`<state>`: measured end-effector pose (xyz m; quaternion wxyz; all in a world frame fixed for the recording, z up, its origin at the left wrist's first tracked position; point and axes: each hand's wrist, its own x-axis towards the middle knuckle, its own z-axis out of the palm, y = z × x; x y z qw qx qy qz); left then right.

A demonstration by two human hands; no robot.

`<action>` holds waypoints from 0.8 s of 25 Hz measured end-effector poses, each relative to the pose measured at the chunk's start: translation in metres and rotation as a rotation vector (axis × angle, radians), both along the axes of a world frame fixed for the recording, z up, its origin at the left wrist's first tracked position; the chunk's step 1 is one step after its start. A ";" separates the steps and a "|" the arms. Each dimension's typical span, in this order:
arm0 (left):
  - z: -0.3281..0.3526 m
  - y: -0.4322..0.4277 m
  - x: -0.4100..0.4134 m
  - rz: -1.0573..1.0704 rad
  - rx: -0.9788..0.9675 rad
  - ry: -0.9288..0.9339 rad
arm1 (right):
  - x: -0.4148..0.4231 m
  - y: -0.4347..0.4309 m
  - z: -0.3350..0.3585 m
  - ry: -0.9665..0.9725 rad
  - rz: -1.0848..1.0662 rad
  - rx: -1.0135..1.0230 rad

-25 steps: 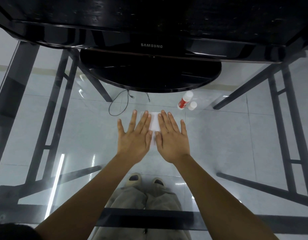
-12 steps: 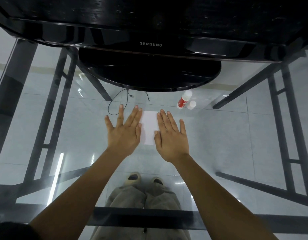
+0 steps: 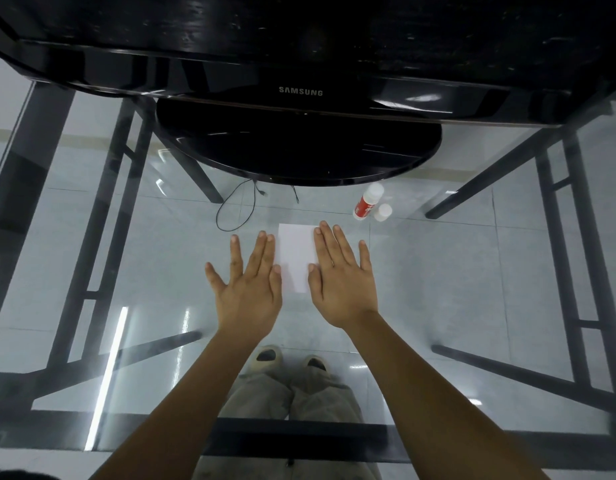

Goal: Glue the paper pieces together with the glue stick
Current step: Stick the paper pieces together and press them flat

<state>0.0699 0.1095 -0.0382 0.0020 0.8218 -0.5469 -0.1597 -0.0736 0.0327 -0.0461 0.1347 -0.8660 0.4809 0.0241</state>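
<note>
Fingers (image 3: 265, 247) flat and open, your left hand (image 3: 249, 292) had slid off the paper (image 3: 297, 258) at mid-frame; your right hand (image 3: 344, 282) pressed its edge, likely finishing the bond.

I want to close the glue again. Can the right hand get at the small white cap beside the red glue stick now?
Probably yes: the right hand lies flat, holding nothing, and only bare glass table separates it from the small white cap beside the red glue stick.

Bare forearms, light khaki trousers (image 3: 285, 403) and beige open-toed slippers (image 3: 265, 358).
</note>
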 end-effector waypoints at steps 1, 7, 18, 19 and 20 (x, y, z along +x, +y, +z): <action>0.001 0.001 -0.005 0.014 0.004 0.015 | 0.000 0.000 -0.001 0.003 -0.001 -0.004; -0.003 0.013 -0.006 0.041 0.064 0.001 | 0.000 0.000 -0.002 0.009 -0.004 -0.009; -0.005 -0.021 0.002 -0.194 -0.074 0.013 | 0.000 0.000 0.001 -0.008 -0.005 0.005; -0.007 -0.021 0.003 -0.187 -0.080 0.012 | 0.000 0.000 0.001 -0.005 -0.004 0.009; -0.009 -0.020 0.003 -0.181 -0.087 0.012 | 0.000 0.000 0.002 -0.006 -0.004 0.013</action>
